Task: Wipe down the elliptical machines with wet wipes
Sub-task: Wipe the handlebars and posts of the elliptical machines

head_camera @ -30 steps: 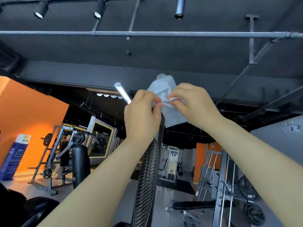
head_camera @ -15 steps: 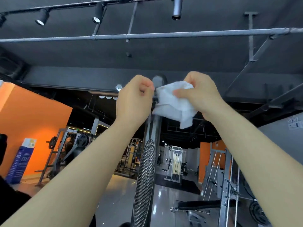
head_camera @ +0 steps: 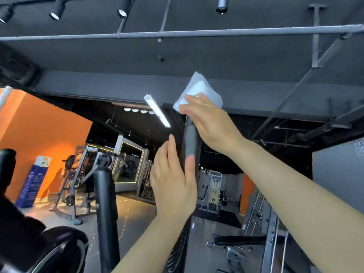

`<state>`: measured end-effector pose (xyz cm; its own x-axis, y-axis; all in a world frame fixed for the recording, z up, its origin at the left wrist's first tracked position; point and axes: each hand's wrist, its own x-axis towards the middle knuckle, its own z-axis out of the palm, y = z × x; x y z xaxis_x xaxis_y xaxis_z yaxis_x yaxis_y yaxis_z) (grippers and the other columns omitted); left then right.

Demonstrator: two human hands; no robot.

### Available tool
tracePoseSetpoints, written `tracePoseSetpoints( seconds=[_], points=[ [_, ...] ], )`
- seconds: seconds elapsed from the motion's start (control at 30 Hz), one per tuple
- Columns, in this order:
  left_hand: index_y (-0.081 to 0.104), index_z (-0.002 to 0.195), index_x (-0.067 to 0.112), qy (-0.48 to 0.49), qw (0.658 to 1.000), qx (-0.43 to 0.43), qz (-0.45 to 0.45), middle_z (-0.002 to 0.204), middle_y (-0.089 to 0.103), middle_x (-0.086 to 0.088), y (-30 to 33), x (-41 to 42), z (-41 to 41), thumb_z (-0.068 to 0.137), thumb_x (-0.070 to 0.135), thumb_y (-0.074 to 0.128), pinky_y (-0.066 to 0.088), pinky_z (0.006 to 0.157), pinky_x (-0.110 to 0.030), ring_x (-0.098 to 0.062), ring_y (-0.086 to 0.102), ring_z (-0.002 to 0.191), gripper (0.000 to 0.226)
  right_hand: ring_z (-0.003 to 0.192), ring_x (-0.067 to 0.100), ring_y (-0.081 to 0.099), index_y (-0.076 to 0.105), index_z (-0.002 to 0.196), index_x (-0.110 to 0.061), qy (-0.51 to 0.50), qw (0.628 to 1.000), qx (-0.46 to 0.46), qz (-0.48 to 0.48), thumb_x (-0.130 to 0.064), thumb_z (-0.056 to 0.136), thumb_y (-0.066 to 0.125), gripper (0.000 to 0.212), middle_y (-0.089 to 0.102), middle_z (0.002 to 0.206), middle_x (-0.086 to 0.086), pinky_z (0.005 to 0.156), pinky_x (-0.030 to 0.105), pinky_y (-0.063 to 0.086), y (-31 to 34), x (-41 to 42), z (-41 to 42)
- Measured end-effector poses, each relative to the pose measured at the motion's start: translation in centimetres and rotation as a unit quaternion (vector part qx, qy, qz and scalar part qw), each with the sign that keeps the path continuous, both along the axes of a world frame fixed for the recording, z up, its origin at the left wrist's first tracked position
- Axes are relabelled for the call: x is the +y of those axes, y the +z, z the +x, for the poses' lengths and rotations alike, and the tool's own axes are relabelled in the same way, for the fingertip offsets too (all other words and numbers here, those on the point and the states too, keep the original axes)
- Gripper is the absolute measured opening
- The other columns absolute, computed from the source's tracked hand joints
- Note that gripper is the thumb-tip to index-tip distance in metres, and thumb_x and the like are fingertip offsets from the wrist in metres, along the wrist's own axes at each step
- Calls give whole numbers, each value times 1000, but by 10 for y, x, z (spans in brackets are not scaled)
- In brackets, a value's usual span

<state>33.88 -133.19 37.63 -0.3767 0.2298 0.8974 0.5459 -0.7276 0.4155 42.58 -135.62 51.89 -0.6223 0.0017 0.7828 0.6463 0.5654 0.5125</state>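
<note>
A tall grey handlebar (head_camera: 190, 142) of the elliptical machine rises in the middle of the view. A folded white wet wipe (head_camera: 201, 89) lies over its top end. My right hand (head_camera: 212, 123) presses the wipe against the bar with straight fingers. My left hand (head_camera: 173, 182) is lower down, flat with fingers straight, its thumb touching the bar's front. A second, black padded handlebar (head_camera: 105, 205) stands to the left. The bar's lower part has a ribbed black grip (head_camera: 177, 251), partly hidden by my left forearm.
A dark rounded machine housing (head_camera: 59, 245) fills the lower left. Weight racks (head_camera: 82, 174) stand by an orange wall (head_camera: 39, 134) at the left; a cable machine (head_camera: 212, 192) and a bench (head_camera: 236, 241) lie ahead and right. Ceiling pipes (head_camera: 177, 33) run overhead.
Both hands had been pinching the wipe at the bar's top. The left hand has let go and dropped lower, open against the bar; the right hand now presses the wipe with flat fingers.
</note>
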Motion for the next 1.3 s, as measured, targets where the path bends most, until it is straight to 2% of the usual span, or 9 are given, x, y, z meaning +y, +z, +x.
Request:
tracePoseSetpoints(
  seconds=[0.13, 0.23, 0.3, 0.53, 0.77, 0.87, 0.97, 1.13, 1.3],
  points=[
    [14, 156, 23, 0, 1000, -14, -3, 158, 30, -3, -6, 1, 1, 92, 57, 10, 22, 116, -43, -18, 23, 146, 72, 128, 25, 45, 69, 109, -2, 9, 999, -38, -17, 0, 99, 46, 25, 65, 124, 17, 105, -2, 8, -33, 2, 6],
    [14, 156, 26, 2, 1000, -14, -5, 156, 32, 0, -10, 2, 0, 92, 58, 9, 23, 115, -42, -16, 25, 144, 71, 88, 9, 58, 68, 106, -11, 9, 997, -46, -57, -7, 100, 42, 27, 66, 91, -2, 88, 12, 42, -27, -11, 13],
    [13, 155, 30, 4, 1000, -14, -5, 154, 34, 2, -11, 3, 1, 92, 58, 9, 25, 115, -44, -16, 27, 143, 69, 76, 13, 60, 68, 101, -20, 43, 997, 38, -55, -14, 99, 37, 31, 64, 88, -6, 68, 29, 48, -7, -24, 12],
    [16, 155, 30, 5, 1000, -17, -5, 147, 42, 2, -16, 7, 4, 93, 57, 11, 26, 114, -51, -22, 25, 144, 68, 80, -6, 47, 60, 114, -14, 204, 861, 460, -75, -17, 104, 32, 30, 53, 90, -17, 63, -1, 34, 47, -23, 3],
    [10, 153, 37, -48, 998, -40, -13, 154, 31, 7, -19, 16, 5, 92, 62, 10, 15, 115, -33, -10, 16, 144, 66, 103, 6, 56, 51, 132, -26, 198, 897, 350, -184, -17, 106, 29, 36, 58, 127, -4, 87, 18, 40, -8, 16, -29],
    [9, 152, 38, -104, 990, -83, -38, 157, 29, 7, -20, 20, 6, 97, 61, 9, 9, 112, -24, -8, 16, 144, 60, 81, -4, 49, 47, 131, -22, 192, 904, 342, -170, -11, 106, 27, 34, 60, 98, -4, 72, 12, 41, -39, 23, -24],
    [9, 154, 36, -108, 989, -85, -47, 161, 24, 7, -27, 22, 6, 96, 56, 10, 5, 114, -25, -10, 13, 147, 61, 99, -19, 50, 44, 138, -25, 205, 903, 316, -206, -13, 107, 30, 36, 58, 122, -14, 82, -4, 34, -78, 23, -17],
    [10, 155, 34, -60, 993, -72, -69, 160, 22, 12, -39, 21, 8, 90, 62, 9, 9, 116, -28, -7, 14, 147, 71, 136, -21, 14, 33, 150, -24, 205, 912, 255, -249, -17, 105, 34, 45, 18, 152, -26, 107, 0, 17, -150, 21, 4],
    [15, 156, 30, -12, 997, -40, -57, 160, 26, 8, -49, 17, 8, 92, 59, 8, 10, 118, -32, -11, 17, 147, 71, 115, -29, 38, 46, 142, -26, 286, 860, 331, -262, -21, 106, 35, 38, 44, 134, -27, 103, 4, 33, -122, 0, 12]
  ],
)
